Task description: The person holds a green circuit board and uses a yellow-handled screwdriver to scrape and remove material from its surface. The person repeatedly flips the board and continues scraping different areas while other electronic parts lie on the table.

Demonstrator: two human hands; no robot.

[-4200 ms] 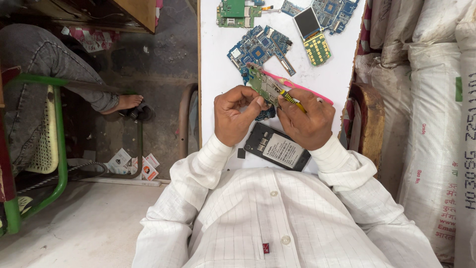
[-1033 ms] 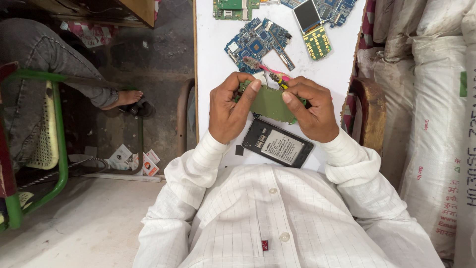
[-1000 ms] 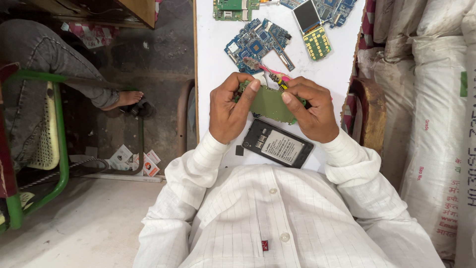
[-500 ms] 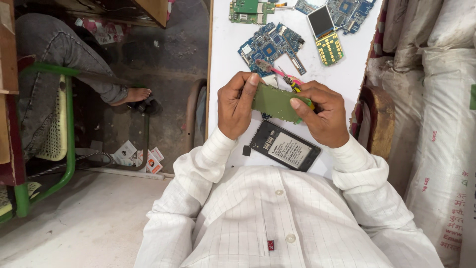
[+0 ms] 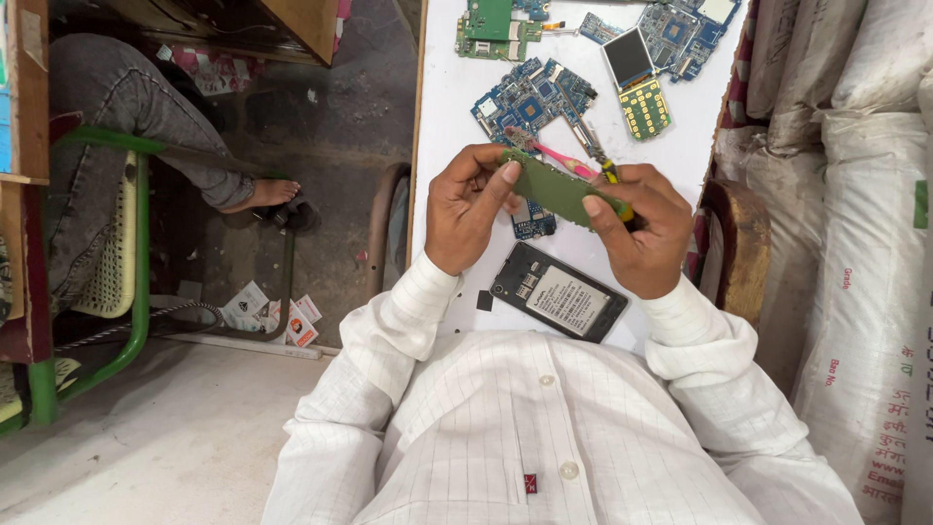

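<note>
Bright, even, diffuse daylight overall. White tabletop (image 5: 457,146) beyond the grip is near blown out, no hard glare. Soft short shadows under the left hand (image 5: 466,209) and right hand (image 5: 637,228). Green board (image 5: 559,190) in the grip is sharp, no motion blur. Left of the grip the floor (image 5: 330,126) under the chair (image 5: 107,272) goes dim. Wide-angle stretch at the edges; sacks (image 5: 865,243) right of the grip bow slightly. Shirt near the bottom stays in focus.

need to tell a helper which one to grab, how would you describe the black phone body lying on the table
Start at the white table in front of the person in the white shirt. Just below the two hands, nearest the person's chest, lies the black phone body, flat and angled, with a pale label showing in its open back. Unlike the blue and green circuit boards farther up the table, it is black, cased, and lies alone.
</note>
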